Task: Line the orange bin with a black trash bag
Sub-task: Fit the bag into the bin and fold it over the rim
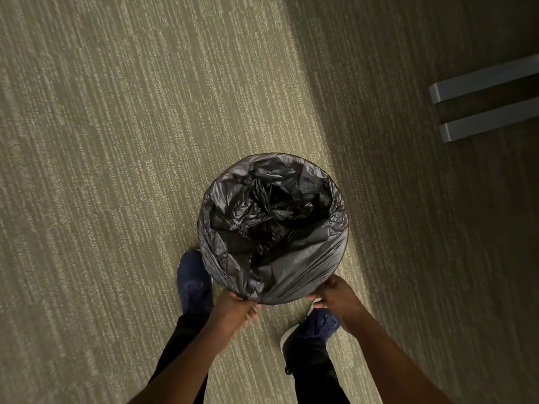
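Note:
A black trash bag covers the round bin on the carpet just in front of my feet. The plastic is folded over the whole rim and crumpled down inside, so none of the bin's orange shows. My left hand grips the bag's edge at the near left of the rim. At the near right of the rim, my right hand pinches the stretched plastic. Both hands sit low on the outside of the bin.
My two blue shoes stand close to the bin, left and right of its near side. Two grey metal bars of some furniture lie on the floor at the upper right, in shadow. Striped beige carpet spreads around.

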{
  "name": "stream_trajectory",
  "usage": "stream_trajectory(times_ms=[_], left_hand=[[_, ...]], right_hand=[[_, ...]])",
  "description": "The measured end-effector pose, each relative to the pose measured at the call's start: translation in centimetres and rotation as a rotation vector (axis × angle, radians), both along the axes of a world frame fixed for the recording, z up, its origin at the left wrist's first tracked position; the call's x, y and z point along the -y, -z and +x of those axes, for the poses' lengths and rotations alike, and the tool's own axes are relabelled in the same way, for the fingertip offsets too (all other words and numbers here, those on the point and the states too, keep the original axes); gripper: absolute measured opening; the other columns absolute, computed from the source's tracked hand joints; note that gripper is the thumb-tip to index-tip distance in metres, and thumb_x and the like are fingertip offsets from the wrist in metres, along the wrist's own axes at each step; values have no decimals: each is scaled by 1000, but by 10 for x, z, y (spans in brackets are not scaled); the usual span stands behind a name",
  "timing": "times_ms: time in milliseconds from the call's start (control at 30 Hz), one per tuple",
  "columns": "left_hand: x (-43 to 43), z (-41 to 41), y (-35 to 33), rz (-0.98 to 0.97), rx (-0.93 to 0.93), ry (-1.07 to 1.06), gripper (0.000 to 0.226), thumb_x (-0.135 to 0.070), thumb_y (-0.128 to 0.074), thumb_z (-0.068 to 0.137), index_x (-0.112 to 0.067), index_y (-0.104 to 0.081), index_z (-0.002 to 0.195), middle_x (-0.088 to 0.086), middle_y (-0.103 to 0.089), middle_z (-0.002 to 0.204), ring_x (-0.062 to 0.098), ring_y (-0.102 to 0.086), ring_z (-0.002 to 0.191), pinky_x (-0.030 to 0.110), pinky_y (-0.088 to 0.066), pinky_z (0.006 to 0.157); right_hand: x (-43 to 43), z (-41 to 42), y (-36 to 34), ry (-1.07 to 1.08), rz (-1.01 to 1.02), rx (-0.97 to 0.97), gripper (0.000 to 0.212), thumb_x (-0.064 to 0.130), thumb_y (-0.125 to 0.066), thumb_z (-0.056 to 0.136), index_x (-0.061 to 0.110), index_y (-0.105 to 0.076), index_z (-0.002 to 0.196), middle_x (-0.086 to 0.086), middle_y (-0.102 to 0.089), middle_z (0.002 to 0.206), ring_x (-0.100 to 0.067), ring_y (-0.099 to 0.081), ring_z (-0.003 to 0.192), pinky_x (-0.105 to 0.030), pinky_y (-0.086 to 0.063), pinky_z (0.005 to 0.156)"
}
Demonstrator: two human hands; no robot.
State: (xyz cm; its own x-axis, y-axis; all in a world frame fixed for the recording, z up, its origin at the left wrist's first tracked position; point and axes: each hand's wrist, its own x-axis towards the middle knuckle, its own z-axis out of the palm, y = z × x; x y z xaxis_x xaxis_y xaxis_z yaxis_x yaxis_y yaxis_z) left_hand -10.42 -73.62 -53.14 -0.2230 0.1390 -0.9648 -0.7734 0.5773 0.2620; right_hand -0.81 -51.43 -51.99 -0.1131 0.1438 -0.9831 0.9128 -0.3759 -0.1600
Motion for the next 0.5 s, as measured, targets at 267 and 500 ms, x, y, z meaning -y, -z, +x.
stream_trajectory(times_ms=[267, 500], left_hand=[[-9, 22, -19, 151, 202, -189, 13, -2, -64, 94, 4, -69, 104, 14, -75, 87, 18, -66, 63, 27, -46, 52], [-34, 26, -13, -26, 150, -190, 16, 0, -60, 94, 4, -72, 103, 11, -71, 78, 14, -58, 52, 22, -39, 42]], right_hand=[[6, 7, -7, 39, -96, -73, 25, -3, -59, 97, 1, -61, 122, -5, -72, 90, -13, -70, 75, -26, -58, 68], [4, 1, -20, 17, -190, -127, 8, 9, -66, 89, 9, -64, 96, -6, -74, 92, -20, -70, 91, -28, -57, 75]])
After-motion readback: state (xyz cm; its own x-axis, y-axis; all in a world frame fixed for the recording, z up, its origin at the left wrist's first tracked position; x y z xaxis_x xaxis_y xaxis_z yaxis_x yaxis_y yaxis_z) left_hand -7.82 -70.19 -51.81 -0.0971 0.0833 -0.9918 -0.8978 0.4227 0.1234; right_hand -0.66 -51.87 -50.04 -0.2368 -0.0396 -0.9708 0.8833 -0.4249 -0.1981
